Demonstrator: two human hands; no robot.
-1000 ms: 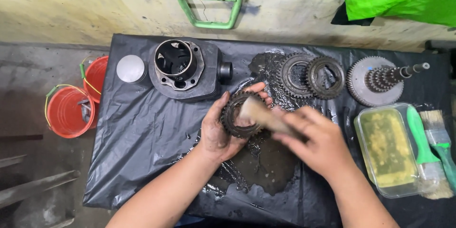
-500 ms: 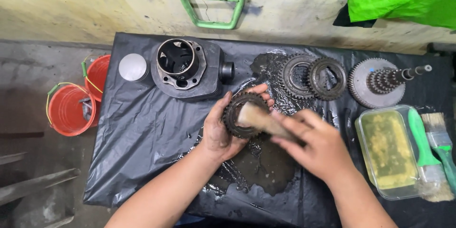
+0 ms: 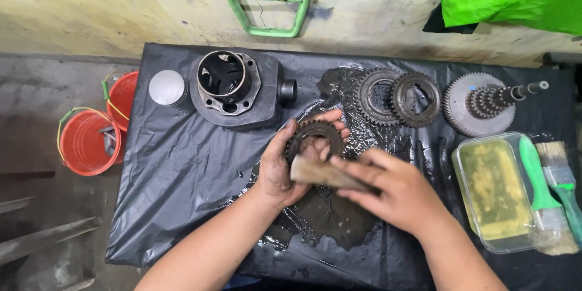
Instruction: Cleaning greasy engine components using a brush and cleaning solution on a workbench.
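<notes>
My left hand grips a dark, greasy toothed gear from below, holding it upright over a black plastic sheet. My right hand holds a paintbrush by its handle, and the pale bristles press against the lower face of the gear. Under both hands lies a wet, dirty puddle on the sheet.
On the sheet stand an engine cylinder, a silver piston, two loose gears and a gear-cluster shaft. A clear tub of yellowish liquid and two green-handled brushes lie at the right. Red buckets stand on the floor at the left.
The brush has slid down across the gear face, from near its middle to its lower edge. My left hand keeps the gear in about the same place.
</notes>
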